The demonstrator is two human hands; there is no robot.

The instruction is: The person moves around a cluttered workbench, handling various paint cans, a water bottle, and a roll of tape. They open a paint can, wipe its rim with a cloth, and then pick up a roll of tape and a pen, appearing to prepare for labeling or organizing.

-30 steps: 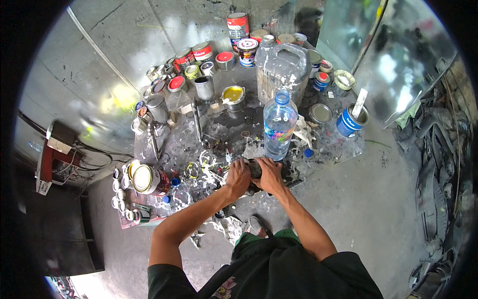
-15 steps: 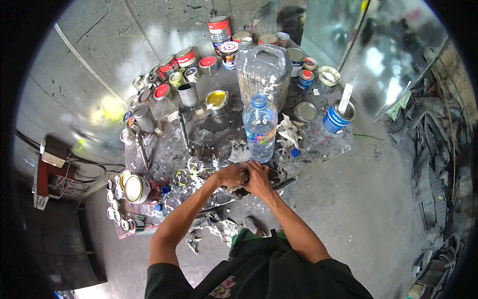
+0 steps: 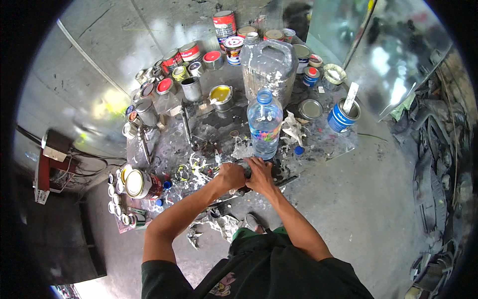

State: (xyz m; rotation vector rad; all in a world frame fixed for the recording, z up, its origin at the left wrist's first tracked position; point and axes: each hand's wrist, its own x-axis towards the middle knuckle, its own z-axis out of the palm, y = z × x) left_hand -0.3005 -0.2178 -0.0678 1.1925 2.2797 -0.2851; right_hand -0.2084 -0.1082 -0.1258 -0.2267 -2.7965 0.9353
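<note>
At the table's front edge my left hand (image 3: 230, 177) is closed like a fist around something dark that it mostly hides. Beside it, my right hand (image 3: 260, 174) bends its fingers over the same dark thing, too covered to name. Just beyond the right hand stands an uncapped clear plastic bottle (image 3: 265, 124) with a colourful label, holding clear liquid. A blue bottle cap (image 3: 298, 150) lies to its right, near a crumpled whitish rag (image 3: 294, 128). White and yellow paint smears mark the tabletop left of my hands.
Behind the bottle stands a paint-stained jerrycan (image 3: 270, 70). An open can of yellow paint (image 3: 220, 94) is left of it; a blue can with a stick (image 3: 342, 117) stands right. Several small cans (image 3: 115, 199) line the left edge. Crumpled paper (image 3: 224, 225) lies on the floor.
My left hand has turned into a tighter fist, and the hands have drawn slightly apart at the fingers. The whole view has shifted a little; the bottle and cans stay put.
</note>
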